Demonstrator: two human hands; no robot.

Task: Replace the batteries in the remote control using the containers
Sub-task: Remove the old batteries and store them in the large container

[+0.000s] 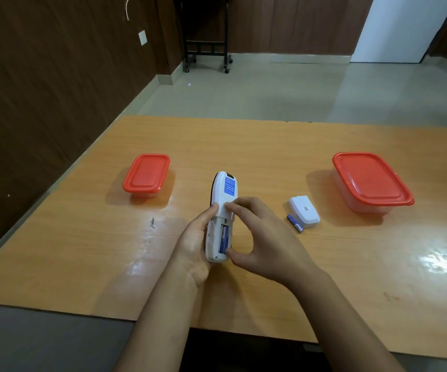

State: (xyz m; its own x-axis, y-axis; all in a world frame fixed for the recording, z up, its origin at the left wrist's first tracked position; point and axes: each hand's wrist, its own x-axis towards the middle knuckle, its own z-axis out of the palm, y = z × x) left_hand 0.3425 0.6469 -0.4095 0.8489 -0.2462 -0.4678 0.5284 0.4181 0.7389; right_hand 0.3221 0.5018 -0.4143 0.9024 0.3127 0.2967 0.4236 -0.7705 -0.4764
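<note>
Now left hand [194, 242] holding remote [221, 210], back open

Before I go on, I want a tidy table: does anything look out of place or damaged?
Nothing looks damaged. A loose battery lies on the table against the removed battery cover, not in either closed container. A small dark scuff marks the tabletop on the left.

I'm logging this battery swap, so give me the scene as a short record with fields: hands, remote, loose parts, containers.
left hand: cradles the white plastic remote control, back side up
right hand: fingertips at the open battery bay
bay: one blue battery seated inside
loose parts: white battery cover on the wooden table, second blue battery beside it
containers: small red-lidded box left, larger red-lidded box right, both closed
</note>
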